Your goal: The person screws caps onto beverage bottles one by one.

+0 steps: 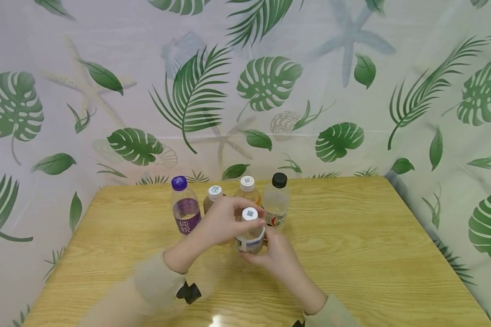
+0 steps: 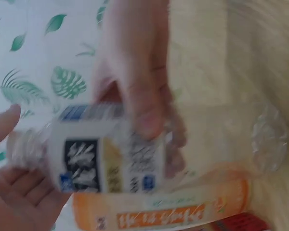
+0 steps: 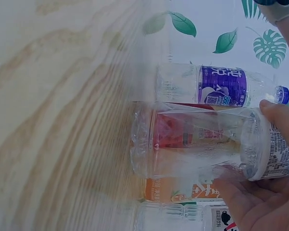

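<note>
A clear plastic bottle (image 1: 249,240) with a white cap (image 1: 250,214) and a white label stands upright in front of the other bottles. My right hand (image 1: 279,254) grips it around the label, thumb on the near side. In the right wrist view the lower part of the bottle (image 3: 197,144) is see-through, with no drink visible in it. My left hand (image 1: 225,218) reaches over from the left, its thumb and fingers spread to either side of the cap. The left wrist view shows the left thumb (image 2: 7,122) apart from the bottle's neck (image 2: 26,147).
Behind stand a purple-capped bottle (image 1: 186,209), a white-capped dark bottle (image 1: 214,193), a white-capped orange bottle (image 1: 247,184) and a black-capped clear bottle (image 1: 276,200). They stand close together on the wooden table (image 1: 352,254). A leaf-patterned curtain (image 1: 286,150) hangs beyond the table.
</note>
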Tool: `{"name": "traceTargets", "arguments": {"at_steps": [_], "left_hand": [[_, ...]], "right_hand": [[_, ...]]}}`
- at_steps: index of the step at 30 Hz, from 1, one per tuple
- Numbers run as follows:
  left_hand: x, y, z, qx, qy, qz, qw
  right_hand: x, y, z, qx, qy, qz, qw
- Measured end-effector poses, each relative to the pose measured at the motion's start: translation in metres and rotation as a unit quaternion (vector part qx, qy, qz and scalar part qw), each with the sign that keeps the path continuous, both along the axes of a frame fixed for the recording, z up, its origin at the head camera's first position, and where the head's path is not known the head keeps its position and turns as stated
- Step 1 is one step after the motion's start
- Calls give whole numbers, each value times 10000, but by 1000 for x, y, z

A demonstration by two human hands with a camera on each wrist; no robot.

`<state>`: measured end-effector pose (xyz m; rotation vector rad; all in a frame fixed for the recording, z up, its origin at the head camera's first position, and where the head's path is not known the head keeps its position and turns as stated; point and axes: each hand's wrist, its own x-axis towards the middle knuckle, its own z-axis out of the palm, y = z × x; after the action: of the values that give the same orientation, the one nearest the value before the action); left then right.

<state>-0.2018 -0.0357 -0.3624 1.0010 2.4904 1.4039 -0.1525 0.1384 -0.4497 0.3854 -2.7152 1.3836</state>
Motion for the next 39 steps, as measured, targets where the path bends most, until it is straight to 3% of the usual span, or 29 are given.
{"name": "traceTargets", "arguments": {"at_steps": [2,4,8,12,16,22,31,35,39], "left_hand": [[5,4,-5,109,137,373,9991],[8,6,-8,201,275,551,9979],[6,6,-10,231,246,449,9984],[-1,2,-9,116,88,44,9999],[-8,-2,-6,187,-220,-566,9980],[-17,-8,-1,281,-839,-1427,9858],[-32,-11,0,147,-1028,-2195,9701],[-30,-11,-1,174,-991,-2075,9731],[-17,-9,-5,446,-870,-1203,9879]], "right_hand": [[0,0,0,-23,-11,7,10000],[-1,1,0,-23,2,19,10000],[-2,1,0,-10,18,77,10000],[-2,3,1,7,43,176,9998],[-2,4,2,2,26,221,9998],[-3,5,2,40,-3,257,9997],[-3,4,2,14,-134,203,9997],[-3,3,2,14,-91,222,9997],[-3,3,3,49,-28,289,9996]]}}
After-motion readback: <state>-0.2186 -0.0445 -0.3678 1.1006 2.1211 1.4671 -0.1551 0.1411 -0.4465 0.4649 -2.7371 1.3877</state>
